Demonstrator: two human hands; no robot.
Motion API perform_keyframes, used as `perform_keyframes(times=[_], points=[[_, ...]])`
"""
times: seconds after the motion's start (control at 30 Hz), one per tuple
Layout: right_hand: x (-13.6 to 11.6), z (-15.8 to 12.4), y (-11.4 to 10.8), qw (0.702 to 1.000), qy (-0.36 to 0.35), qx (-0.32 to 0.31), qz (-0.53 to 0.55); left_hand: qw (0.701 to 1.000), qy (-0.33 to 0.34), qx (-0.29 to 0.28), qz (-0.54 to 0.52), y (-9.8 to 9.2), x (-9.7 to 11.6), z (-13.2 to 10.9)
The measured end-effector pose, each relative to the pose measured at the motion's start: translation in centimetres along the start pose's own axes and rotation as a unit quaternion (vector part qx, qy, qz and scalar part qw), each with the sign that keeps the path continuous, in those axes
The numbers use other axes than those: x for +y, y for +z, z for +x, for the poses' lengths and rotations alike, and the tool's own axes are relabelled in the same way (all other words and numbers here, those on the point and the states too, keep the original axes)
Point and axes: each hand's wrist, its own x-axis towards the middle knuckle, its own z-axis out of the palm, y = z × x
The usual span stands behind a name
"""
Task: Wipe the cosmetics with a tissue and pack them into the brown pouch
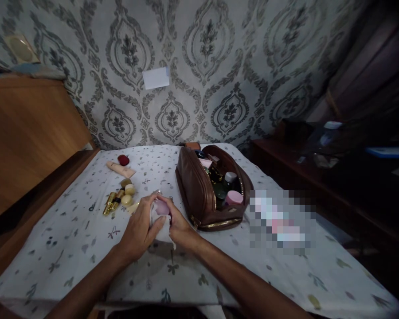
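My left hand (pixel 134 230) and my right hand (pixel 182 228) are closed together around a small lilac rounded item (pixel 162 207). A white tissue or cloth (pixel 163 231) is wrapped about it and hangs down between my fingers. The item's exact kind cannot be made out. Just right of my hands stands an unzipped brown toiletry bag (pixel 194 186), filled with bottles and jars. Among these show a pink-lidded jar (pixel 234 198) and a grey-capped bottle (pixel 230 178). Gold tubes (pixel 110 201) and small round-capped containers (pixel 127 200) lie left of my hands.
A beige squeeze tube (pixel 120 169) and a dark red item (pixel 123 160) lie toward the back left of the patterned cloth (pixel 86 248). A blurred-out patch (pixel 281 221) covers something right of the bag. Wooden furniture (pixel 29 128) borders the left side.
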Motion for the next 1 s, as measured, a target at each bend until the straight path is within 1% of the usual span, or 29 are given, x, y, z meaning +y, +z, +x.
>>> perform_keyframes(times=[0.1,0.2,0.27,0.37,0.43,0.5,0.57,0.6,0.63,0.7,0.77,0.83,0.93,1.0], points=[[-0.2,0.0,0.2,0.997,0.046,-0.049,0.05,0.998,-0.055,0.007,-0.021,-0.3,0.0,0.1],[-0.1,0.0,0.3,0.994,0.063,-0.05,0.071,0.992,-0.104,0.024,-0.06,-0.9,0.1,0.5],[-0.2,-0.1,0.4,0.992,0.084,-0.053,0.08,0.987,-0.126,0.054,-0.084,-1.2,0.1,0.9],[-0.7,-0.4,0.5,0.983,0.127,-0.091,0.098,0.974,-0.156,0.103,-0.125,-1.6,-0.2,1.4],[-0.9,-0.4,0.5,0.979,0.142,-0.107,0.105,0.966,-0.174,0.116,-0.152,-1.8,-0.4,1.5],[-0.8,-0.4,0.7,0.979,0.14,-0.095,0.118,0.959,-0.199,0.117,-0.163,-1.8,-0.5,1.2],[-0.4,-0.3,0.8,0.979,0.141,-0.056,0.136,0.956,-0.22,0.101,-0.167,-1.4,-0.4,0.6],[-0.3,-0.2,0.9,0.979,0.143,-0.026,0.142,0.958,-0.217,0.087,-0.164,-1.1,-0.3,0.3],[-0.1,-0.2,1.0,0.979,0.146,0.006,0.143,0.965,-0.2,0.074,-0.156,-0.8,-0.3,-0.1],[0.1,-0.2,1.1,0.978,0.154,0.046,0.136,0.982,-0.143,0.057,-0.113,-0.1,-0.2,-0.6],[0.2,-0.3,1.2,0.976,0.166,0.035,0.136,0.992,-0.106,0.054,-0.048,0.4,-0.4,-0.8],[0.3,-0.4,1.3,0.974,0.173,-0.002,0.147,0.994,-0.096,0.046,0.002,0.4,-0.8,-0.7],[0.4,-0.5,1.4,0.972,0.169,-0.038,0.158,0.997,-0.058,0.024,0.048,-0.4,-1.7,-0.4],[0.4,-0.4,1.5,0.973,0.164,-0.045,0.153,0.997,-0.02,0.019,0.067,-1.1,-2.2,-0.3]])
